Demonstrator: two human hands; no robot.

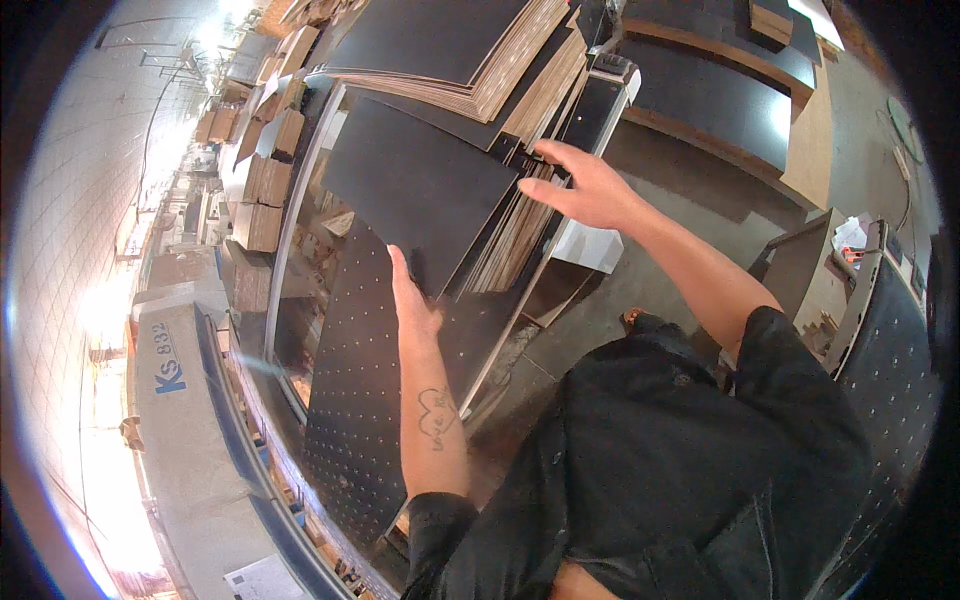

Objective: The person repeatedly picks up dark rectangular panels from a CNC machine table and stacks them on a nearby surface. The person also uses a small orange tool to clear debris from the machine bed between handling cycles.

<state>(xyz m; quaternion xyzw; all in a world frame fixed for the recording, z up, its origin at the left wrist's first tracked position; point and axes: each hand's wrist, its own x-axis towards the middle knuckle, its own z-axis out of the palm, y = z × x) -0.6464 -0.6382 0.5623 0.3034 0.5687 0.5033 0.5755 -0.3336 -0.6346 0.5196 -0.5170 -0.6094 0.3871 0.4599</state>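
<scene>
left hand: thumb straight and pointing away from the body, the other fingers largely turned out of sight; cannot tell how far they are spread or whether they touch anything. it sits at the near end of the lower stack of boards, whose dark top face stretches away beyond it.

right hand: thumb and forefinger parted, a clear gap between them, no board seen in the grip. fingertips are at the right side of that same stack, close by a small black fitting; contact cannot be told. just below and left of this hand, the stack's brown edges show in uneven layers.

beyond both hands, a higher stack of boards, dark on top, brown-edged, partly overlapping the lower one's far end.

under and to the left of the left hand: dark table dotted with small pale studs. further left, a pale metal rail, then a grey machine housing toward the lower left.

just beyond the right hand, a black and silver beam. to that hand's upper right, well apart, large dark panels with brown edges. far to its lower right, a second studded table.
</scene>
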